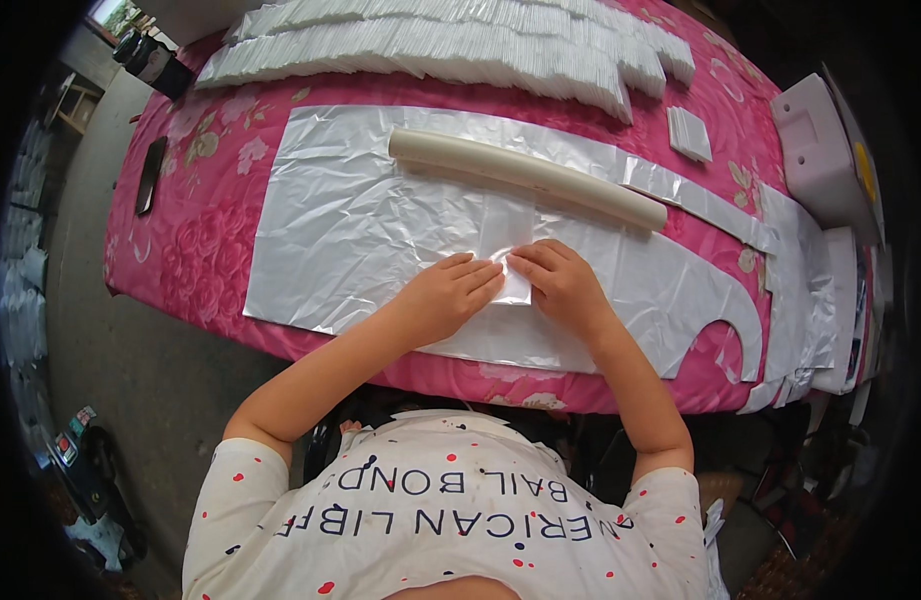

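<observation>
My left hand (448, 303) lies on a narrow folded piece of translucent plastic film (505, 226), its fingers stretched out and close together. Across from it, my right hand (562, 290) has bent fingers and pinches the right edge of the same film. Both hands' fingertips almost meet over it. Beneath them, a large crinkled white plastic sheet (320, 230) is spread out, with a curved cut-out at its right end. Just beyond my hands, a long cream tube (525, 175) rests slantwise across the sheet.
Rows of stacked folded white packets (430, 60) line the far side of the pink floral tablecloth (205, 240). A small packet stack (689, 134) sits at right. A dark phone-like object (152, 176) and a black bottle (152, 62) are left. White foam boxes (825, 150) stand right, near more plastic (795, 290).
</observation>
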`<state>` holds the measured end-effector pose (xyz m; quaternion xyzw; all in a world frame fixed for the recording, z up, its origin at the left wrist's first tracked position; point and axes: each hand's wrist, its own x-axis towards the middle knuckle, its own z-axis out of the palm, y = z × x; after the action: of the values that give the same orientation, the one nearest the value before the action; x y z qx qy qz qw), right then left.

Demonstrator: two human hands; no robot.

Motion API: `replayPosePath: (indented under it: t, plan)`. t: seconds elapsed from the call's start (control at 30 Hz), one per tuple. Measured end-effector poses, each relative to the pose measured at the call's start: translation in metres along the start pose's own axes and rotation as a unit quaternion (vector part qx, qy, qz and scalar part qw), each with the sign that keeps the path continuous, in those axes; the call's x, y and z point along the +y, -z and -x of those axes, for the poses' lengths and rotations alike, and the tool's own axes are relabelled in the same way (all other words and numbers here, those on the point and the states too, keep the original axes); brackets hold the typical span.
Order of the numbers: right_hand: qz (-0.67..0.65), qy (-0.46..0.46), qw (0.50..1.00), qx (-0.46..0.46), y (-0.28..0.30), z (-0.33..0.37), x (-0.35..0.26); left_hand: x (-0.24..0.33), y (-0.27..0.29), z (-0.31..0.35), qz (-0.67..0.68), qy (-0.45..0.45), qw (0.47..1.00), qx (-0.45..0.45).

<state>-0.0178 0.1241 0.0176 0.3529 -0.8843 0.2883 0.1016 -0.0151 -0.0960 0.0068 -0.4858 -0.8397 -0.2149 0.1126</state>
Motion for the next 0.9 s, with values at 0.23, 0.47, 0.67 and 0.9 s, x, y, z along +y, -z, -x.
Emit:
replayPosePath:
  t: [0.23, 0.47, 0.67, 0.9]
  plan:
    - [-0.082, -0.036, 0.996, 0.003, 0.001, 0.028, -0.029, 0.021, 0.016, 0.019, 0.118, 0.055, 0.990, -0.051]
    - [-0.224, -0.373, 0.899, -0.038, 0.006, 0.010, -0.030, 0.017, 0.019, -0.011, 0.272, 0.341, 0.898, -0.056]
    - [-0.297, -0.504, 0.807, -0.084, 0.010, -0.011, -0.016, 0.011, 0.007, -0.017, 0.290, 0.431, 0.855, 0.001]
    - [-0.345, -0.548, 0.749, -0.141, 0.016, -0.022, -0.001, 0.005, 0.010, -0.023, 0.274, 0.458, 0.846, -0.018]
